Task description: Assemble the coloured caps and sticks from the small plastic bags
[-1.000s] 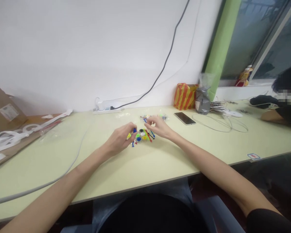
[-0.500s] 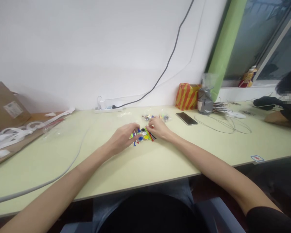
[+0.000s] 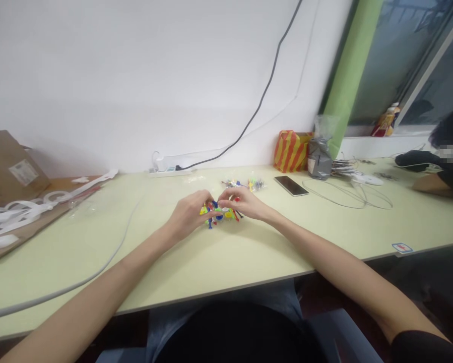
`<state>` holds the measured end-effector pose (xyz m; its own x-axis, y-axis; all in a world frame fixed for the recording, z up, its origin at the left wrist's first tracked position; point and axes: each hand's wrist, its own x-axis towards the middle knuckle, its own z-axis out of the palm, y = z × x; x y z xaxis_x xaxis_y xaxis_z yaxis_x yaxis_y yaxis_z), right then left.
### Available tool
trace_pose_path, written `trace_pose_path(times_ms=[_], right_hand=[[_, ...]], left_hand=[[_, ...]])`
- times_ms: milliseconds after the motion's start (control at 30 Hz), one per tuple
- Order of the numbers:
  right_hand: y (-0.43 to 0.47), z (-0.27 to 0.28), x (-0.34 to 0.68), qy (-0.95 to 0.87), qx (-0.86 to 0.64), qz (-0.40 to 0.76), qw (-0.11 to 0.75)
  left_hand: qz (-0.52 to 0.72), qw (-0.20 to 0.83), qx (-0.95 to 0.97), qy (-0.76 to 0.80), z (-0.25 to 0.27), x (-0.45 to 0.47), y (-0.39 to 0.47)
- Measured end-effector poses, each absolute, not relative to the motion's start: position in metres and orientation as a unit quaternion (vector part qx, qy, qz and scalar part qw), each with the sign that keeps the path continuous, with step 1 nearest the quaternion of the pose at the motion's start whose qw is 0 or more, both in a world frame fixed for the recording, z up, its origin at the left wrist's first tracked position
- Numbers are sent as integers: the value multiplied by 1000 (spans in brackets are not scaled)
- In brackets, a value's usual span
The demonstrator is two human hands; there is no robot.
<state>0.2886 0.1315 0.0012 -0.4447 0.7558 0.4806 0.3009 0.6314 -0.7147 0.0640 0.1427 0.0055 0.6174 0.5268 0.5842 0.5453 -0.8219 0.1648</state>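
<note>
Two bare hands meet over a small heap of bright plastic pieces (image 3: 229, 215) on a pale table (image 3: 226, 257), the right having swung inward over the last half second. The right hand (image 3: 246, 202), which was bent low over the sticks at the heap's right side a moment ago, now brings its thumb and fingertips up to those of the left. The left hand (image 3: 189, 214) stays much where it was, its thumb and fingers closed on a dark blue piece (image 3: 214, 204) above the heap's far left part. The right hand's fingers are curled and almost together, at or just beside that same blue piece; whether they grip it cannot be told. A red round piece (image 3: 237, 199) shows by the right hand's fingers, though whether it is held or only lies behind them is unclear. The shift suggests that the work now centres on one piece shared by both hands, rather than on the loose ones around it. The heap lies directly below the hands, with more small parts (image 3: 255, 185) behind it and a phone (image 3: 291, 185) lying beyond the right hand.
</note>
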Motion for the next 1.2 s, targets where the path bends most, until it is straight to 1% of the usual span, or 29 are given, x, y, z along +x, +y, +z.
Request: trace_pose_path(times_ms=[167,400,533,700,867,933,1000,1100,1200], right_hand=[[128,-1,280,-771,-303,347,440],[125,-4,278,-736,-286,426,442],[121,-1,276,-763,-307,391,414],[116,6,277,-791,-320,321,410],[109,18,288,-836,-302,328,320],[105,22,291,-846,-288,336,298],[101,22,290,-853,-269,361,262],[95,15,281,-854,-238,423,187],[91,4,269,-866,-213,432,136]], left_hand=[[-323,12,-900,-294,7,65,139],[-312,6,-908,-278,5,66,138],[-288,15,-918,-273,2,67,139],[-245,13,-927,-284,1,68,141],[-246,17,-924,-291,3,68,142],[-245,22,-922,-298,3,67,143],[-249,29,-917,-309,2,65,144],[-266,30,-903,-336,1,62,147],[-270,20,-894,-357,1,60,149]])
